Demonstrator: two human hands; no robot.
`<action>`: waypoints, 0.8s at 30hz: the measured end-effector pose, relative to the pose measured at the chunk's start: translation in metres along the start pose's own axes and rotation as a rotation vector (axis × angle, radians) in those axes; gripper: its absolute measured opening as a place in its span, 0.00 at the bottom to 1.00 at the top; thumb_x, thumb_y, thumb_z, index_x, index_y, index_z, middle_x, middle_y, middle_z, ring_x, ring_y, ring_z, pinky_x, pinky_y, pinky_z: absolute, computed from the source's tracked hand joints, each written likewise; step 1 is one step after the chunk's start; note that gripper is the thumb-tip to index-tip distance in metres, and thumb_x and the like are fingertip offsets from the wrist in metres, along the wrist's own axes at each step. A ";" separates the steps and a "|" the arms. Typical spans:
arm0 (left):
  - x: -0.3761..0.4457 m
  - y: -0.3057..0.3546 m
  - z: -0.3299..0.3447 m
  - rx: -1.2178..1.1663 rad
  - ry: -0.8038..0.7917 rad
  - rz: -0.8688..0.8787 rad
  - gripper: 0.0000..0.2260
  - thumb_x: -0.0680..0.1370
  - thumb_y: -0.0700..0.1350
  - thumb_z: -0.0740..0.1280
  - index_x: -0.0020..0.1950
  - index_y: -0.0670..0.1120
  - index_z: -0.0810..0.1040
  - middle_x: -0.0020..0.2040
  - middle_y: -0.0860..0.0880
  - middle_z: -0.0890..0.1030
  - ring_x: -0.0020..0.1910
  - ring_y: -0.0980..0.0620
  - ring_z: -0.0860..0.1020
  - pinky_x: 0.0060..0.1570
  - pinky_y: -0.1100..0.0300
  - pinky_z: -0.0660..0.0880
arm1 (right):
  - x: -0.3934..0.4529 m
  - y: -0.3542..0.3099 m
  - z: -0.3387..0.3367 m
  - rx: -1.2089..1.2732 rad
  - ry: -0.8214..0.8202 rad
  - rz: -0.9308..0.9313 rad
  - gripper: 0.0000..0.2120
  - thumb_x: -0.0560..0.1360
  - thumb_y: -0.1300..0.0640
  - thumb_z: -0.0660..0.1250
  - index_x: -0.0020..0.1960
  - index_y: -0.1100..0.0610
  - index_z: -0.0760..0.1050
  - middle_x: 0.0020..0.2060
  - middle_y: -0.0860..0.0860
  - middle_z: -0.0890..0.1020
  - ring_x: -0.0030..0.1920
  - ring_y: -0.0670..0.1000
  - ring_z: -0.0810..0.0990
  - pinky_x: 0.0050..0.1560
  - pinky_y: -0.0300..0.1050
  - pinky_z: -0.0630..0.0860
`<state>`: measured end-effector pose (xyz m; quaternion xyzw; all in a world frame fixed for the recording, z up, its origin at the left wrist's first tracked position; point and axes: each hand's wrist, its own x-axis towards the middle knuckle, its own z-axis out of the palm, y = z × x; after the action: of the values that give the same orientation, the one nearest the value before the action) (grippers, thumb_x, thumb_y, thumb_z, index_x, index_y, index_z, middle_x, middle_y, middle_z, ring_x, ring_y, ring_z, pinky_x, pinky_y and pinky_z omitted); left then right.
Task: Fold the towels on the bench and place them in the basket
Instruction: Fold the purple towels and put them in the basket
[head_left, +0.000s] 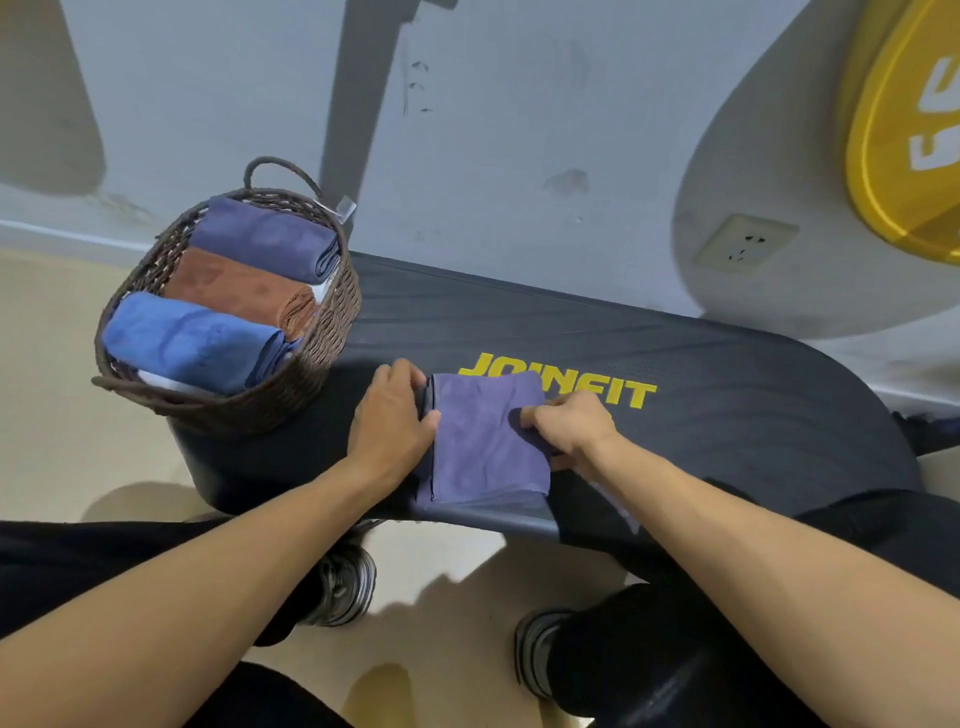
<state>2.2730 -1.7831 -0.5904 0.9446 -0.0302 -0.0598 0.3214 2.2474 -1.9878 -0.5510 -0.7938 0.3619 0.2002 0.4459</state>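
Towel: purple towel (488, 441) lay folded at the bench's (727, 395) near edge.
Hands: my left hand (389, 415) and right hand (571, 426) each pinched a side of it.

There is a single view, taken from a wide-angle camera worn on the person's head. It looks forward and steeply down, so both bare forearms run up from the bottom corners and meet near the middle of the picture. The left hand (390, 415) and right hand (571, 428) lie close to the lens, on the dark padded bench with yellow lettering (727, 410). Beyond the left hand and off to its left stands the brown woven wicker basket (332, 322). Past both hands rises the pale grey wall (519, 130), bowed by the lens. Below the hands, shoes and floor show. No second view shares the scene.
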 end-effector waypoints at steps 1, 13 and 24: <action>0.003 0.005 -0.002 -0.137 -0.041 -0.018 0.09 0.74 0.47 0.71 0.45 0.46 0.74 0.40 0.49 0.78 0.39 0.47 0.78 0.44 0.51 0.76 | -0.001 -0.004 0.004 -0.013 0.008 -0.084 0.08 0.66 0.54 0.74 0.35 0.57 0.78 0.33 0.51 0.82 0.34 0.50 0.82 0.35 0.48 0.83; 0.003 -0.003 -0.010 -0.077 -0.210 -0.295 0.15 0.76 0.53 0.69 0.46 0.41 0.76 0.47 0.41 0.81 0.49 0.40 0.78 0.42 0.56 0.68 | -0.012 0.000 0.065 -0.170 -0.005 -0.174 0.20 0.69 0.44 0.75 0.50 0.58 0.76 0.44 0.52 0.81 0.47 0.55 0.80 0.43 0.44 0.73; 0.062 0.000 -0.098 -0.195 -0.498 0.080 0.36 0.68 0.50 0.77 0.73 0.51 0.66 0.55 0.55 0.77 0.50 0.66 0.75 0.45 0.76 0.70 | -0.013 -0.077 0.055 -0.122 -0.256 -0.404 0.14 0.65 0.54 0.76 0.45 0.55 0.73 0.39 0.50 0.81 0.40 0.50 0.80 0.40 0.47 0.77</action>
<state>2.3479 -1.7300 -0.5189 0.8632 -0.1397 -0.2804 0.3959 2.2973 -1.9094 -0.5278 -0.8437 0.1234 0.2274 0.4704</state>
